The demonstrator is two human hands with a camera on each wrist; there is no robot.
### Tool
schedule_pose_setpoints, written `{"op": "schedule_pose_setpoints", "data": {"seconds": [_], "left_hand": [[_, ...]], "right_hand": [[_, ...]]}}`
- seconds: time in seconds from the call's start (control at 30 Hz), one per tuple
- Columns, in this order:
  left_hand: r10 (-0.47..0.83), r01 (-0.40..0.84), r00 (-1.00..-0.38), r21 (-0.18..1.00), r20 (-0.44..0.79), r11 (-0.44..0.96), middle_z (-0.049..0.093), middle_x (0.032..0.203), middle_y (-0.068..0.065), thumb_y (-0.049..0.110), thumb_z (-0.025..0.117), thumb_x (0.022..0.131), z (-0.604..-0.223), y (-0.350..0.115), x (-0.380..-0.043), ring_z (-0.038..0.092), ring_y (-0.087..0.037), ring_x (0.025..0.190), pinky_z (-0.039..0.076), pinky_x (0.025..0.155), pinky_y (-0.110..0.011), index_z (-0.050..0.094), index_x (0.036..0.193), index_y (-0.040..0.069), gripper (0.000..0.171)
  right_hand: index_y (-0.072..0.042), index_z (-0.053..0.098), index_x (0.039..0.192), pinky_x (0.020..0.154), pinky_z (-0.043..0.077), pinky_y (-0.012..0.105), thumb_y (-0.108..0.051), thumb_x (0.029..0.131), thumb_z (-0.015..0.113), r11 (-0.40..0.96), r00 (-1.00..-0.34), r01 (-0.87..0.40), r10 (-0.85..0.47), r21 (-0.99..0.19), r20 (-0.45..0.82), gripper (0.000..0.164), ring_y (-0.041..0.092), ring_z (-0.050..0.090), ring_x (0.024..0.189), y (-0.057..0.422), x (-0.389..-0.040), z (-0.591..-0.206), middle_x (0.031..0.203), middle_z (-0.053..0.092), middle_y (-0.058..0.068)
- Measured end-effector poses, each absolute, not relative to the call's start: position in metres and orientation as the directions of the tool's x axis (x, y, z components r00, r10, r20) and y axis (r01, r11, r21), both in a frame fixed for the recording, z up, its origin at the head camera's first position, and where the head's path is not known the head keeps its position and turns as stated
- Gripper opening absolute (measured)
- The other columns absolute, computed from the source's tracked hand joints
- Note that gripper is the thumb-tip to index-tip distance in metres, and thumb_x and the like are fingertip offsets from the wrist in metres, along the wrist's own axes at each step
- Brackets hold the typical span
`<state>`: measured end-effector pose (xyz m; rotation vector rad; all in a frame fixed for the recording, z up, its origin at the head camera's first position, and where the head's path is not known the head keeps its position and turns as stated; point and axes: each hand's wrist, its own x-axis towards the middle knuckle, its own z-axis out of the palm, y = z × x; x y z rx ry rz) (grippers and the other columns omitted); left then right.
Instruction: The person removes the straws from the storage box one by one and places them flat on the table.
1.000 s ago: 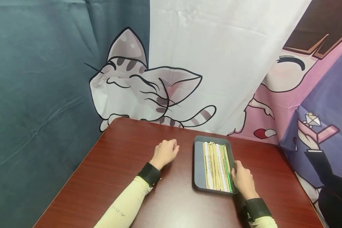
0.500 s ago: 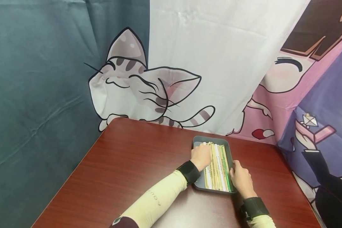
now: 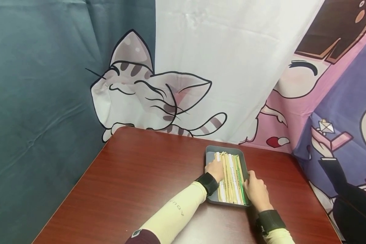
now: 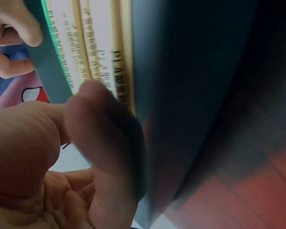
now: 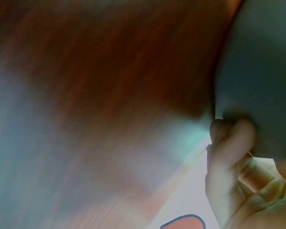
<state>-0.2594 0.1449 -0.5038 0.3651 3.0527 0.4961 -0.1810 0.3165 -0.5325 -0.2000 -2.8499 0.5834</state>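
Note:
A dark grey rectangular tray [image 3: 211, 149] holds several long, slim paper-wrapped sticks [image 3: 230, 179], side by side in white, tan and green; some wrappers read PLA. My left hand [image 3: 215, 170] reaches into the tray over the leftmost wrapped sticks. In the left wrist view, the bent fingers and thumb of that left hand [image 4: 97, 143] come together at the sticks, but whether they pinch one is hidden. With the thumb over the rim and fingers outside, my right hand [image 3: 257, 191] grips the tray's right wall; its curled fingers [image 5: 229, 148] press the wall in the right wrist view.
The tray stands on a reddish-brown wooden table [image 3: 134, 169], near its far edge. A printed cloth [image 3: 183, 40] with a cartoon cat hangs directly behind, and more cloth hangs at the left and right sides.
My left hand has moved right from the table into the tray, then slightly lower over the leftmost sticks. My right hand has kept its grip on the tray wall. The head view has shifted slightly.

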Motion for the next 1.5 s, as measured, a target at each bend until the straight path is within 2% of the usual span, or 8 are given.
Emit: {"op": "schedule_pose_setpoints", "data": {"seconds": [0.4, 0.7, 0.93, 1.07, 1.3, 1.5], "left_hand": [[0.237, 0.227, -0.972, 0.28, -0.002, 0.933, 0.076, 0.094, -0.008, 0.017, 0.071, 0.091, -0.508, 0.144, -0.257, 0.074, -0.025, 0.081, 0.058, 0.06, -0.039, 0.079, 0.099, 0.014, 0.011], [0.228, 0.214, -0.974, 0.331, -0.004, 0.919, 0.074, 0.097, -0.009, 0.016, 0.072, 0.091, -0.509, 0.144, -0.256, 0.073, -0.027, 0.084, 0.058, 0.062, -0.04, 0.078, 0.1, 0.013, 0.011], [0.256, 0.26, -0.964, 0.406, 0.067, 0.876, 0.071, 0.089, -0.011, 0.012, 0.074, 0.088, -0.498, 0.138, -0.255, 0.07, -0.026, 0.073, 0.053, 0.053, -0.037, 0.074, 0.089, 0.011, 0.001], [0.279, 0.311, -0.95, 0.422, 0.137, 0.852, 0.071, 0.084, -0.011, 0.01, 0.071, 0.092, -0.481, 0.128, -0.256, 0.067, -0.022, 0.063, 0.05, 0.046, -0.034, 0.072, 0.084, 0.009, 0.008], [0.271, 0.338, -0.94, 0.457, 0.208, 0.823, 0.071, 0.081, -0.009, 0.008, 0.071, 0.092, -0.452, 0.096, -0.261, 0.068, -0.021, 0.064, 0.05, 0.05, -0.032, 0.074, 0.094, 0.006, 0.005], [0.212, 0.325, -0.935, 0.447, 0.285, 0.834, 0.069, 0.077, -0.01, 0.007, 0.068, 0.091, -0.444, 0.06, -0.265, 0.07, -0.027, 0.066, 0.053, 0.051, -0.037, 0.072, 0.089, 0.006, 0.005]], "right_hand": [[0.001, 0.049, 0.129, 0.05, 0.046, 0.049, -0.01, 0.096, 0.057, 0.912, -0.972, 0.101, 0.176, -0.399, 0.157, 0.035, 0.034, 0.059, 0.058, 0.316, -0.181, -0.53, 0.074, 0.063, 0.024], [0.001, 0.05, 0.129, 0.049, 0.045, 0.047, -0.009, 0.096, 0.058, 0.912, -0.97, 0.1, 0.179, -0.399, 0.164, 0.035, 0.032, 0.057, 0.057, 0.315, -0.181, -0.53, 0.072, 0.062, 0.021], [0.001, 0.051, 0.127, 0.048, 0.045, 0.047, -0.009, 0.095, 0.059, 0.916, -0.969, 0.095, 0.174, -0.389, 0.175, 0.034, 0.034, 0.058, 0.057, 0.317, -0.179, -0.533, 0.073, 0.062, 0.023], [0.0, 0.05, 0.128, 0.049, 0.046, 0.049, -0.009, 0.096, 0.058, 0.916, -0.968, 0.08, 0.165, -0.394, 0.188, 0.034, 0.036, 0.06, 0.059, 0.318, -0.18, -0.534, 0.076, 0.064, 0.025], [0.001, 0.05, 0.13, 0.049, 0.045, 0.047, -0.01, 0.096, 0.058, 0.913, -0.973, 0.078, 0.158, -0.4, 0.169, 0.036, 0.034, 0.058, 0.058, 0.32, -0.178, -0.531, 0.079, 0.064, 0.026], [0.002, 0.047, 0.131, 0.05, 0.046, 0.049, -0.01, 0.097, 0.057, 0.912, -0.977, 0.082, 0.153, -0.402, 0.148, 0.037, 0.033, 0.058, 0.058, 0.325, -0.177, -0.529, 0.079, 0.064, 0.027]]}}
